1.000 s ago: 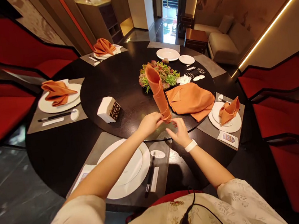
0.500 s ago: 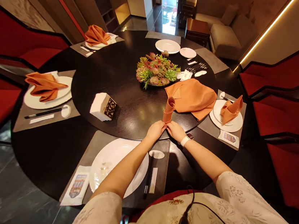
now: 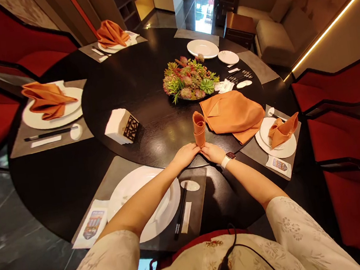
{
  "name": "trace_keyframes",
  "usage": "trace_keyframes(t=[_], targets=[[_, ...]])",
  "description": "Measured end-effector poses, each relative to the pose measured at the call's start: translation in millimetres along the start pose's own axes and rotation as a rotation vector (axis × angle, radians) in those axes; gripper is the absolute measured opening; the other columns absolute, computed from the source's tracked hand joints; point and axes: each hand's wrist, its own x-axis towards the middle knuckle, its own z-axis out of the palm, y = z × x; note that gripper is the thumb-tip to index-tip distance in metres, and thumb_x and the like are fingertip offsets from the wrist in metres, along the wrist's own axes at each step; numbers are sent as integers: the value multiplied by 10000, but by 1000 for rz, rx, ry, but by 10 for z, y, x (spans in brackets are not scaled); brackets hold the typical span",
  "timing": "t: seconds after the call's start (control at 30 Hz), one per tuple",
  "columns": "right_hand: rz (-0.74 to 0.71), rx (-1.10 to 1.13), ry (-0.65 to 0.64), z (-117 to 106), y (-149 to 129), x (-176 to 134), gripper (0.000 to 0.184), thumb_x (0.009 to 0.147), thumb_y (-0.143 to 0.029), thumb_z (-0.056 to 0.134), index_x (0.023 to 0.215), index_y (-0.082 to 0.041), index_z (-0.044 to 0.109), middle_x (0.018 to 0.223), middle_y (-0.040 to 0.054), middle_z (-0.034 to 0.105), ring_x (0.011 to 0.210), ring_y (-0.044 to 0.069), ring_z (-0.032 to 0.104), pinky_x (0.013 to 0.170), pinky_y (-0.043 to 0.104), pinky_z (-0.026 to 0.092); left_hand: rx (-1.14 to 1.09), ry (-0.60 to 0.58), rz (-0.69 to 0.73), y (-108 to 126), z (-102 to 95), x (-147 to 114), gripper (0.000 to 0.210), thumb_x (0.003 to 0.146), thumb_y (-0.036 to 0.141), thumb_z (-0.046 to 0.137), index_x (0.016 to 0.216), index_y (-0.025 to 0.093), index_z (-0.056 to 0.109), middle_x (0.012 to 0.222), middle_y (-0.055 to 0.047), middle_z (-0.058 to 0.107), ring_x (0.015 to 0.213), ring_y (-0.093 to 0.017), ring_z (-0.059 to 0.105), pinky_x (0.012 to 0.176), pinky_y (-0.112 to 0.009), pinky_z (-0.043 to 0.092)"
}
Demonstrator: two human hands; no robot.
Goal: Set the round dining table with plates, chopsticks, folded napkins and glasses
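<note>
A rolled orange cloth napkin [image 3: 199,128] stands upright near the front edge of the dark turntable [image 3: 154,142]. At its base, my left hand [image 3: 186,153] is closed on it from the left. My right hand [image 3: 213,152], with a watch on the wrist, grips the same base from the right; the fingertips of both hands meet there and partly hide the bottom of the roll. Just right of the roll lies a flat pile of orange napkins [image 3: 233,113]. Nearer my body, a large white plate [image 3: 172,206] rests under my left forearm.
A succulent centrepiece [image 3: 189,81] and a tissue holder [image 3: 121,126] stand on the turntable. Folded napkins sit on plates at the left [image 3: 51,100], far left [image 3: 111,34] and right [image 3: 281,131]. Chopsticks [image 3: 181,211] lie beside the near plate. Red chairs [image 3: 346,127] line the right side.
The rolled napkin has gone from leaning right to upright, and its visible side has turned. My right wrist has rotated so the watch face shows. The whole view has shifted slightly.
</note>
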Motion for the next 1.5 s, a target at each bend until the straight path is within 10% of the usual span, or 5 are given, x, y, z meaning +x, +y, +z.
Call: trace_keyframes(t=[0.6,1.0,1.5], targets=[[30,178,37,-36,108,54,261,990,-245,507,1178,-193,681,1230,117,632,1124,204,600,978,335,486,87,356,175,-170,202,-30,303,1000,326,477,870,195,718,897,-72,673,871,-196,575,775,-336,430],[366,42,-46,-179,-239,183,279,985,-276,525,970,-111,749,982,137,701,869,188,656,820,284,484,-61,250,219,-300,270,-120,368,1023,238,352,1025,177,715,1052,-82,716,965,-181,630,874,-323,528],[-152,-191,-156,-205,103,92,277,1031,-239,422,1196,-218,644,1042,78,660,867,162,614,732,271,462,-116,156,210,-335,176,-57,293,1008,262,424,977,180,703,1010,-77,715,950,-179,628,878,-310,520]])
